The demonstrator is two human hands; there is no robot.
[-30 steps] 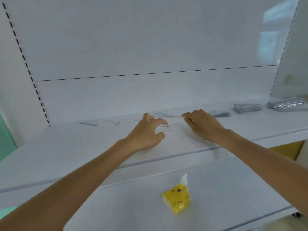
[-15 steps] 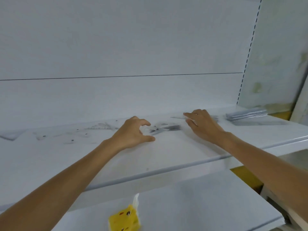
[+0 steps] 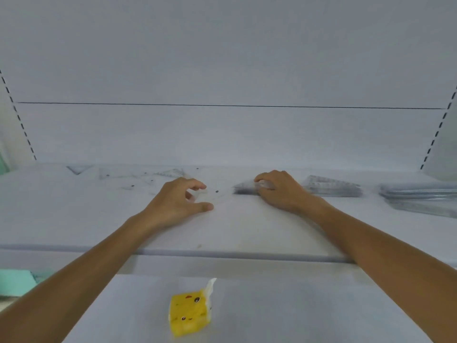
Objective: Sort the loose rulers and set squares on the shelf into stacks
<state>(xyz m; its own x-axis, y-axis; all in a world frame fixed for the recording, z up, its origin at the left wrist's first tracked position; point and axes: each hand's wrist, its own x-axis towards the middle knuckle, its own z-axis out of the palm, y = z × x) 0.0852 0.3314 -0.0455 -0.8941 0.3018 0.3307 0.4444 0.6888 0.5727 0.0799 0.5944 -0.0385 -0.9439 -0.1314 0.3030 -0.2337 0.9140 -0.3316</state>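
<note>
Transparent set square (image 3: 217, 194) by the shelf's (image 3: 247, 231) back edge may slip between the left hand's (image 3: 180, 201) parted fingers, while the right hand's (image 3: 279, 191) curled fingers could scatter the gripped ruler stack (image 3: 243, 189).

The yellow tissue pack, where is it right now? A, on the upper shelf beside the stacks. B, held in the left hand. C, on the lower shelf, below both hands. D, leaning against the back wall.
C: the yellow tissue pack lies on the lower shelf, while the left hand and the right hand are up on the upper shelf.
</note>
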